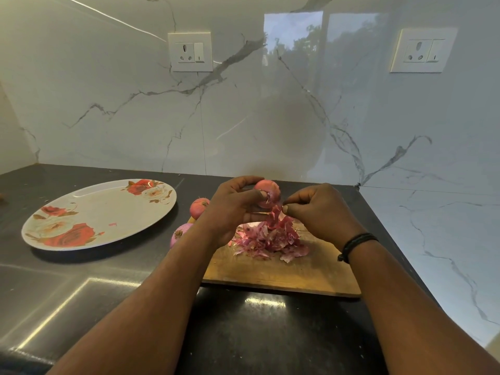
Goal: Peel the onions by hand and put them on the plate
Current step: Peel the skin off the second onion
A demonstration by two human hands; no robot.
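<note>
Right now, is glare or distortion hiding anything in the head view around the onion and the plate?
Head view: wide-angle bending curves the countertop edges; window reflection glares on the marble wall and bright patches sit on the near counter. The held onion, both hands and the floral plate stay clear, only slightly soft.

Both forearms are bare, without sleeves; a black braided band (355, 246) circles the right wrist.

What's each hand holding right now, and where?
The left hand grips an onion around its body; the right hand pinches a strip of skin at its upper end.
</note>
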